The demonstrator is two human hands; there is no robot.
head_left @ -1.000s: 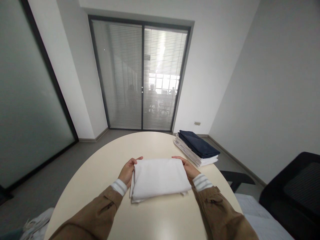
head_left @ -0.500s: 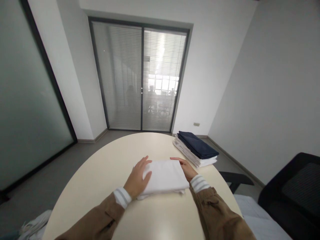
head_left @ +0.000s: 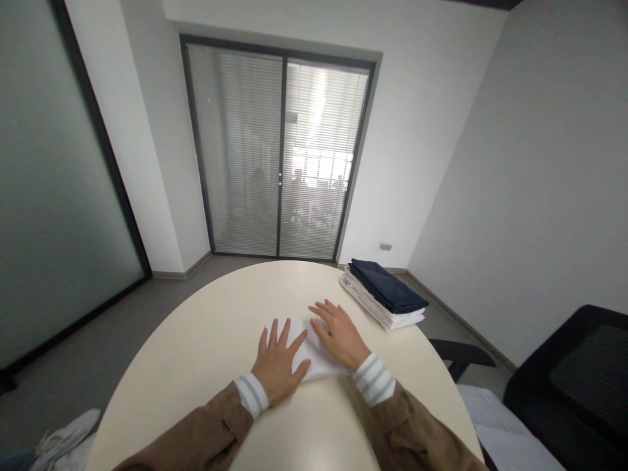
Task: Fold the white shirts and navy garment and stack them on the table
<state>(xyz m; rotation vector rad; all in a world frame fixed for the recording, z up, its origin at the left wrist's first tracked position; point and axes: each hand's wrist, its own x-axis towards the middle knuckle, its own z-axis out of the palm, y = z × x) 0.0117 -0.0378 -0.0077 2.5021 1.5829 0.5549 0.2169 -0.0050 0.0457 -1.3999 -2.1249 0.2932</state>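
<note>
A folded white cloth lies on the round cream table right in front of me. My left hand rests on its left part with the fingers spread. Over the right part is my right hand, fingers stretched out and apart, the palm turned down. Both hands cover much of the cloth, so its side edges are partly hidden. Neither hand grips anything.
Toward the table's far right edge sits a stack of folded white cloths with a folded dark navy cloth on top. A black chair stands at the right, with white fabric beside it. More white fabric shows at lower left.
My right hand has moved from the cloth's right edge leftward onto its top. My left hand has spread its fingers flat on the cloth. The stack has stayed in place.
</note>
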